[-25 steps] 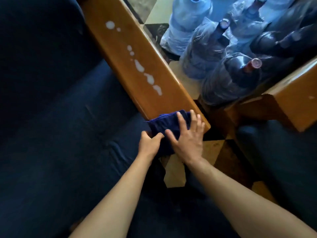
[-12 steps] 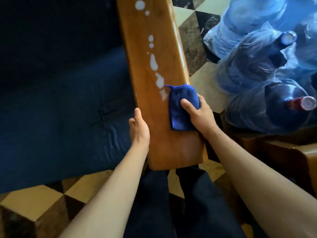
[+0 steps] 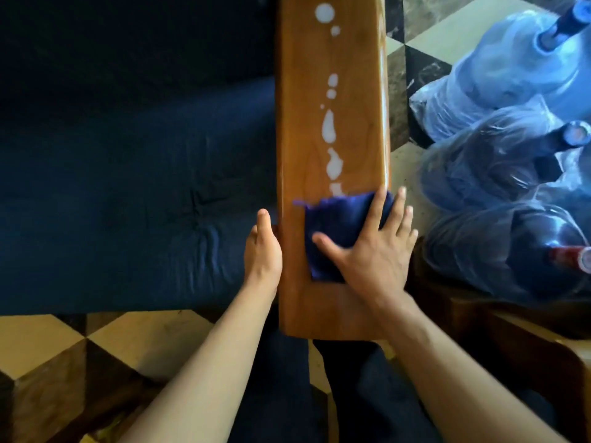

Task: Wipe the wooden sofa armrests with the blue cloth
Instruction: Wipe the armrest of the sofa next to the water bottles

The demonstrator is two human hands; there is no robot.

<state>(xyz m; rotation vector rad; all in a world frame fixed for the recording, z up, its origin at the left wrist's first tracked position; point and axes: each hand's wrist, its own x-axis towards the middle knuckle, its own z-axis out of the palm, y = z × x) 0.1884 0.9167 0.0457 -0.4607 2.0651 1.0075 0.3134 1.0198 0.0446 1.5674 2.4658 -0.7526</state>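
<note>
A long wooden sofa armrest [image 3: 303, 129] runs up the middle of the head view. A line of white splotches [image 3: 329, 129] lies along its top. The folded blue cloth [image 3: 332, 225] sits flat on the armrest just below the nearest splotch. My right hand [image 3: 374, 251] presses down on the cloth with fingers spread. My left hand [image 3: 262, 247] rests against the armrest's left edge, thumb side up, holding the wood.
The dark blue sofa seat cushion [image 3: 128, 187] fills the left. Several large water bottles in plastic wrap [image 3: 499, 174] lie on the tiled floor to the right. A second wooden armrest [image 3: 518, 340] is at lower right. My dark trouser legs are below.
The view has shifted so the armrest stands more upright. My right hand has flattened on the cloth with fingers spread, at the lowest splotch. My left hand stays on the armrest's left edge.
</note>
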